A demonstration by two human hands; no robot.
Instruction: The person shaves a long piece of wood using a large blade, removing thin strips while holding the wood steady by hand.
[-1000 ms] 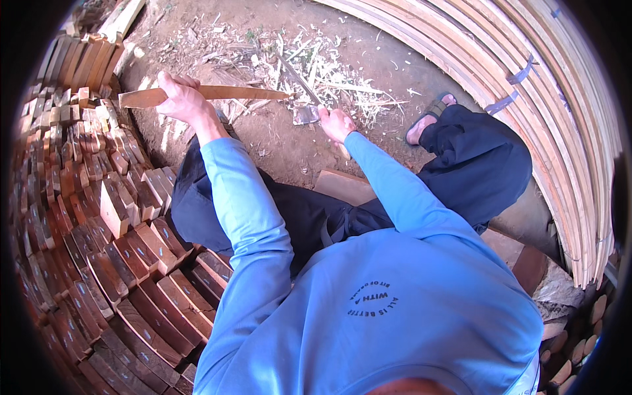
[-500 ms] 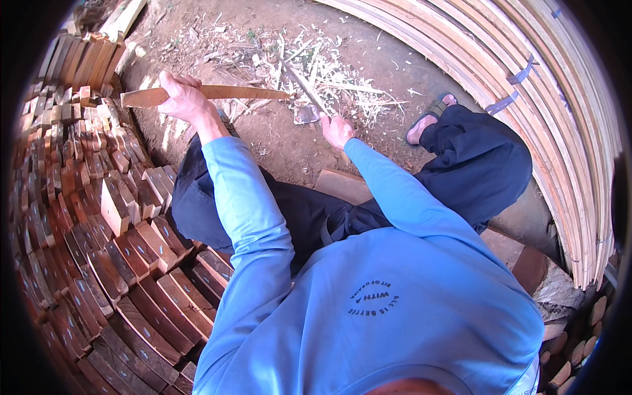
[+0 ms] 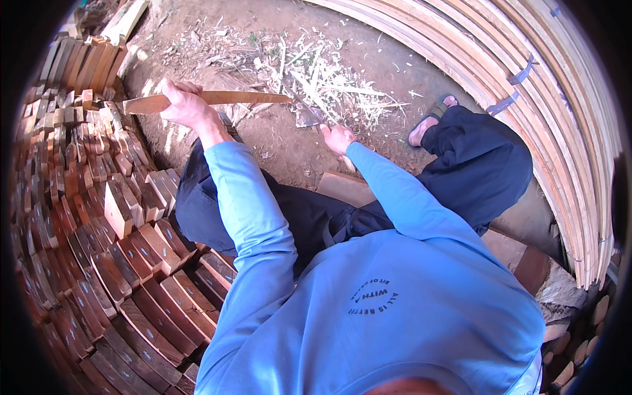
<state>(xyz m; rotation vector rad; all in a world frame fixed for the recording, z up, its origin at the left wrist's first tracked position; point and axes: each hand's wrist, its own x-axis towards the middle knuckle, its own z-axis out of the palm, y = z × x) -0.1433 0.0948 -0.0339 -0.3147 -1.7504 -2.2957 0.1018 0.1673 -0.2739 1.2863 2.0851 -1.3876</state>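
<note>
My left hand [image 3: 187, 108] is closed around a long flat wooden slat [image 3: 247, 97], held off the ground and nearly level from left to right. Its narrower end points right, towards the blade. My right hand [image 3: 338, 138] grips a long-bladed knife [image 3: 305, 105], whose blade reaches up and left from my fist to the slat's right end. Whether the blade touches the slat, I cannot tell. A bit of pale handle sticks out below that fist. Under the blade lies a small greyish block [image 3: 308, 119], partly hidden.
Pale wood shavings [image 3: 336, 85] litter the dirt floor ahead. Stacked short wooden blocks [image 3: 112, 263] fill the left side. Long bent strips [image 3: 526, 112], tied in bundles, curve along the right. A board [image 3: 345, 189] lies between my legs; my sandalled foot [image 3: 424, 125] is at right.
The knife's blade has swung down from a raised position beyond the slat to the slat's right end. The slat and my left hand have barely shifted.
</note>
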